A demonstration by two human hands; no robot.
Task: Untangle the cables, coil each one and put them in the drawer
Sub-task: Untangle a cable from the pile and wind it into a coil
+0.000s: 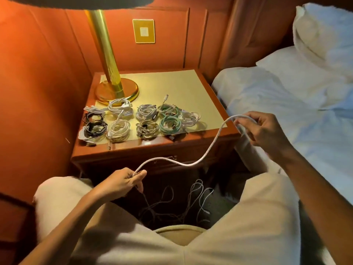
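A white cable (193, 163) stretches in a sagging curve between my two hands. My left hand (124, 183) pinches one end of it, low in front of the nightstand. My right hand (261, 131) grips a looped part of it near the nightstand's right corner. Several coiled cables (145, 119), white, black, beige and teal, lie in rows on the nightstand top (191, 88). A loose tangle of cables (181, 205) lies on the dark floor between my knees. The drawer front (172, 159) sits behind the stretched cable and looks closed.
A brass lamp (116, 88) stands at the back left of the nightstand. A bed (286, 104) with white sheets and pillows lies to the right. Red panelled wall (38, 73) closes the left side. My legs in light trousers fill the foreground.
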